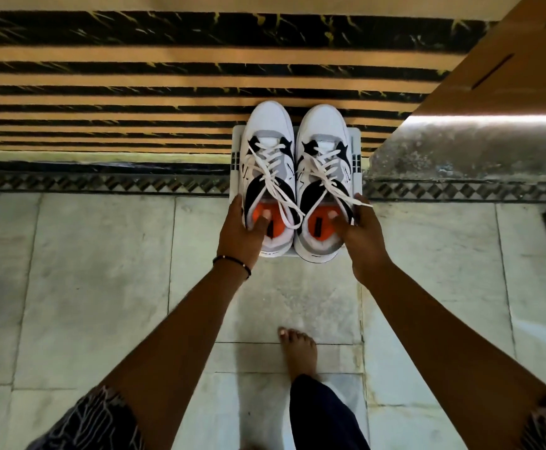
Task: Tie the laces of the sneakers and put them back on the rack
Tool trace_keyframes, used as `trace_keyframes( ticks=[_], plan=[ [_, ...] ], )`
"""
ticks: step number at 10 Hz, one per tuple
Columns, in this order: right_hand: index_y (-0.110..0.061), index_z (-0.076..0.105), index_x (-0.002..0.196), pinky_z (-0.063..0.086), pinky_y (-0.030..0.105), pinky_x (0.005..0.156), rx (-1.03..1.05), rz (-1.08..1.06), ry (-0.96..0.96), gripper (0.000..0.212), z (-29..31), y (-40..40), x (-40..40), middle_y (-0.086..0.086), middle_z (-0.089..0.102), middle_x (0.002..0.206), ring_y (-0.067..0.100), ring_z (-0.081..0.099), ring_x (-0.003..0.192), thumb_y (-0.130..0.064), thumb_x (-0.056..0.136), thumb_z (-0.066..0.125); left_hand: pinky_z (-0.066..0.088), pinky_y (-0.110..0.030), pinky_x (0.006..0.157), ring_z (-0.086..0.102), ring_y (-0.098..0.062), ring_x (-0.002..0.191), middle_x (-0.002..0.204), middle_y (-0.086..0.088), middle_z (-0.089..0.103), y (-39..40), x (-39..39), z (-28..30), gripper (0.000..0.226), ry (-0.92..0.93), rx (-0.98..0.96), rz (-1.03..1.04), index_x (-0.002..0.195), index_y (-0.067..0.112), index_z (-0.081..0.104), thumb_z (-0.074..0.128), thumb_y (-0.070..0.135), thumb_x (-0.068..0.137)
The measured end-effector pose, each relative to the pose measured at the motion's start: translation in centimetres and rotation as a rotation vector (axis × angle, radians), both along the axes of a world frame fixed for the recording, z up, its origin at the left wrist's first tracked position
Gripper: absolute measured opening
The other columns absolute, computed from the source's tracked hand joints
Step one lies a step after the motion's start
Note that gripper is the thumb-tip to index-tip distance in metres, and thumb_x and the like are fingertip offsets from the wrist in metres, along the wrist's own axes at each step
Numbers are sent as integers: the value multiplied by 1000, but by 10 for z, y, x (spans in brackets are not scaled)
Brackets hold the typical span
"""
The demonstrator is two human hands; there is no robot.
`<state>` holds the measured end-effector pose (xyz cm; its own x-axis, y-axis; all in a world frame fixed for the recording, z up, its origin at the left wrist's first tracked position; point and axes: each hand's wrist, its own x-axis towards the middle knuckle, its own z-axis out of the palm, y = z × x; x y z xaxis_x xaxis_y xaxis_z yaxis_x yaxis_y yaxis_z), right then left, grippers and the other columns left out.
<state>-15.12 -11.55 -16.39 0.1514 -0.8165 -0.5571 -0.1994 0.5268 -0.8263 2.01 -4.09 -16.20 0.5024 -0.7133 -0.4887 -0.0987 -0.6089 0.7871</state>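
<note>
Pair of white, grey & black leather sneakers w/ orange insoles (297, 177) sits centre frame on a small white plastic rack (236, 147), toes toward the striped stairs (135, 76). Likely light, stiff at the heel, soft at the collar; white laces (273, 177) loose & floppy, so best held by the collars. Left hand (241, 230) clamps the left shoe's collar, fingers inside; right hand (359, 228) likewise on the right shoe. Both arms stretched fwd & down over the marble floor (86, 287).

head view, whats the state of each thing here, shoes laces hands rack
left white, black and grey sneaker: upright on the rack, toe pointing away, held at its collar
right white, black and grey sneaker: upright beside it, held likewise
white laces: loose, no bow visible
left hand: gripping the left sneaker, thumb inside
right hand: gripping the right sneaker, thumb inside
white plastic rack: under both sneakers, mostly hidden
</note>
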Motion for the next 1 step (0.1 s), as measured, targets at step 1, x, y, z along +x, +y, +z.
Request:
trace_keyframes(
  ticks=[1],
  plan=[
    [-16,53,126,41,43,104,-32,-110,117,44,31,38,-15,6,57,130,23,50,121,-12,84,63,34,-42,112,42,-24,132,142,-12,47,39,-22,30,49,-10,-44,147,135,9,42,53,25,90]
  ],
)
